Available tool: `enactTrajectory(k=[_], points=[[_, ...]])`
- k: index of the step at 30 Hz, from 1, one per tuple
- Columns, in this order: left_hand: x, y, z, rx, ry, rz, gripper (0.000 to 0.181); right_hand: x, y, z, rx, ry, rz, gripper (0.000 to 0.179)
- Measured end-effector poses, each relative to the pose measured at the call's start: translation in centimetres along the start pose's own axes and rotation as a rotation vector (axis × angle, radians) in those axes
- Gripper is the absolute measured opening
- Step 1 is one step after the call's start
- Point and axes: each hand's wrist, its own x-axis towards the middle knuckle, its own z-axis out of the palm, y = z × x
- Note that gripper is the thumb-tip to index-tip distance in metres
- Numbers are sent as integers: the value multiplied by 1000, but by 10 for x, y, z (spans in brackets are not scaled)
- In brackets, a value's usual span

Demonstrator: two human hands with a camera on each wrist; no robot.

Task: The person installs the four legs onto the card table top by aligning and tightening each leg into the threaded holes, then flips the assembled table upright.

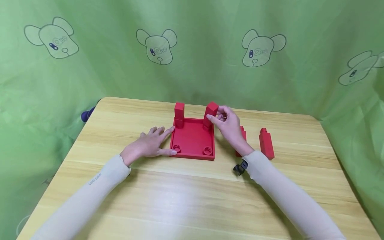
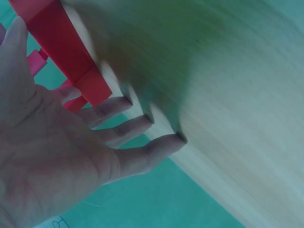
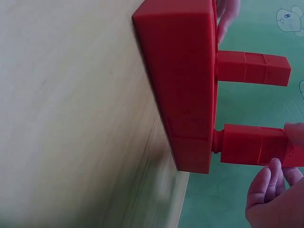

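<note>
A red square panel [image 1: 193, 136] with a raised rim lies on the table, round threaded sockets [image 1: 207, 151] showing at its two near corners. My right hand [image 1: 230, 126] pinches a red square leg [image 1: 211, 111] between thumb and fingers at the far right corner. In the right wrist view, part of that leg's threaded end [image 3: 217, 141] still shows between leg and panel. Another red leg [image 1: 179, 111] stands upright at the far left corner. My left hand [image 1: 150, 143] lies at the panel's left side, fingers spread, thumb and index fingertip at the rim.
Two loose red legs with threaded ends lie to the right; one leg [image 1: 266, 145] is in plain sight, the other leg [image 1: 244, 133] partly behind my right wrist. A green curtain [image 1: 210, 80] hangs close behind the wooden table [image 1: 168, 200]. A dark blue object [image 1: 85, 116] sits beyond the left edge.
</note>
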Motion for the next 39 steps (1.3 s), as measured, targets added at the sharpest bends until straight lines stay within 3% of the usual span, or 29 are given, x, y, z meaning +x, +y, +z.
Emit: enactTrajectory(k=[6,12,17,25,33,39], points=[[0,-1,1,-5,5,4,108,3,5,1,-44,-19,-2,49],[1,-2,1,-1,7,8,108,3,5,0,-62,-34,-12,37],[0,-2,-2,2,13,7,108,7,-1,-1,-154,-78,-74,27],[1,-2,1,-8,2,7,109,6,-3,-5,-224,-118,-76,26],[1,-2,3,-2,13,4,108,7,0,-7,-196,-132,-76,53],[0,-1,4,3,17,9,107,5,4,-8,-198,-106,-83,46]])
